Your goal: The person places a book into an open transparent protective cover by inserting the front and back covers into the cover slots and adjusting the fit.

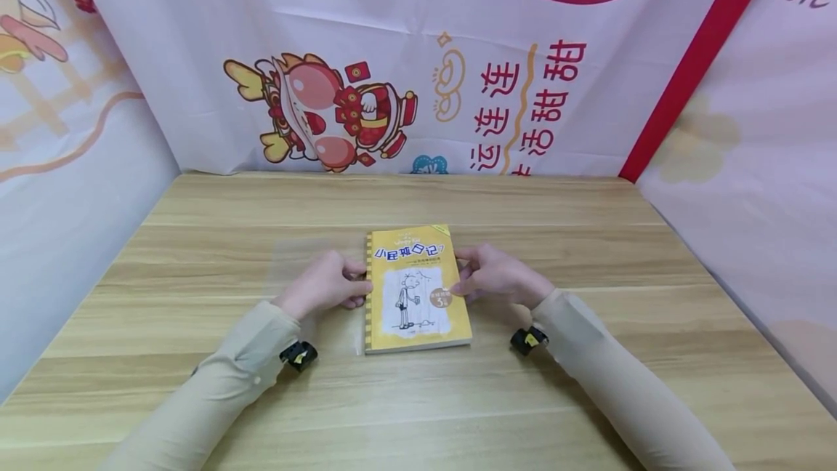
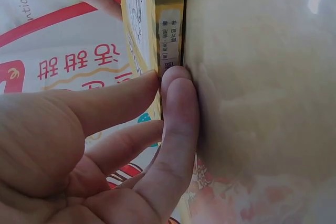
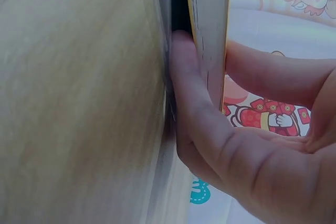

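Observation:
A yellow comic-style paperback book (image 1: 418, 289) lies face up, its spine (image 2: 170, 30) on the left. My left hand (image 1: 327, 283) holds the spine side, thumb at the upper edge and fingertips against the lower part of the spine. On the opposite side, my right hand (image 1: 500, 276) pinches the page edge (image 3: 210, 30), with its thumb on the front cover and a finger under the book. A dark gap shows beneath the book there. A clear plastic sheet (image 1: 294, 256) spreads under and left of the book, its outline hard to see.
The wooden table (image 1: 418, 413) carries the book and the sheet. Printed white cloth (image 1: 366, 13) hangs behind it, with more cloth at both sides. Each wrist wears a small black camera, one on the left (image 1: 298, 356) and one on the right (image 1: 528, 341).

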A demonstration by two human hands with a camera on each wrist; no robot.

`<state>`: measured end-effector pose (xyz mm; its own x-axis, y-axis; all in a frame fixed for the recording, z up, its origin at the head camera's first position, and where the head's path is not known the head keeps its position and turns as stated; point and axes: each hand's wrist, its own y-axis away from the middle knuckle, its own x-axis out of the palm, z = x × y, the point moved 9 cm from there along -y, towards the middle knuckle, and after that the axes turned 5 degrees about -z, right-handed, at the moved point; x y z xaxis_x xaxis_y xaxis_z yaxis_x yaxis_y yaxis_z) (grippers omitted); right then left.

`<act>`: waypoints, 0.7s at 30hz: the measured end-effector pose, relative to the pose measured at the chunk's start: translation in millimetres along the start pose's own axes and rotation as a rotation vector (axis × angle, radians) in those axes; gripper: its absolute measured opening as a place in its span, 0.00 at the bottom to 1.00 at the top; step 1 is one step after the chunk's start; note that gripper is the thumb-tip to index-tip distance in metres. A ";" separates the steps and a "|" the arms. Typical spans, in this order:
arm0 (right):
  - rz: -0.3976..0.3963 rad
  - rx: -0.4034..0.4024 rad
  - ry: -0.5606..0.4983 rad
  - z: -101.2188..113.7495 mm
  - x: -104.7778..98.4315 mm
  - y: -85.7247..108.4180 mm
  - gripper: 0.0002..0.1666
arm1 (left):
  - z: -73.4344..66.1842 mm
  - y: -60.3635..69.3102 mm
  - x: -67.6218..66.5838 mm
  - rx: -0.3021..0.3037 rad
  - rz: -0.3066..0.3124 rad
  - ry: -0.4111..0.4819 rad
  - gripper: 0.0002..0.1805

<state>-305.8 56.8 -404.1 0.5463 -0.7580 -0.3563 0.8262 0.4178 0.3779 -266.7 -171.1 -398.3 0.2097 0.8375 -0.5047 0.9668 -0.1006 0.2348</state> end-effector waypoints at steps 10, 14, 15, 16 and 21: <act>-0.023 0.006 0.009 0.2 -1.6 1.0 0.47 | -1.3 1.2 0.7 -0.006 -0.012 0.001 0.27; -0.055 -0.006 0.039 1.1 -3.4 1.7 0.45 | -1.5 2.0 1.8 -0.007 -0.011 0.001 0.27; -0.070 -0.012 0.058 2.3 -4.4 2.3 0.44 | -1.8 2.1 2.0 -0.005 -0.009 0.002 0.27; -0.086 -0.021 0.081 3.8 -5.5 2.8 0.42 | -2.0 1.9 1.9 -0.003 -0.009 0.002 0.27; -0.168 -0.050 0.156 11.7 -9.4 6.0 0.36 | -2.8 1.2 1.4 0.001 -0.010 0.001 0.27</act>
<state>-307.6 60.5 -388.5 0.4116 -0.7340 -0.5403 0.9112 0.3192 0.2605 -265.7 -168.6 -396.4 0.1998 0.8389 -0.5063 0.9690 -0.0925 0.2292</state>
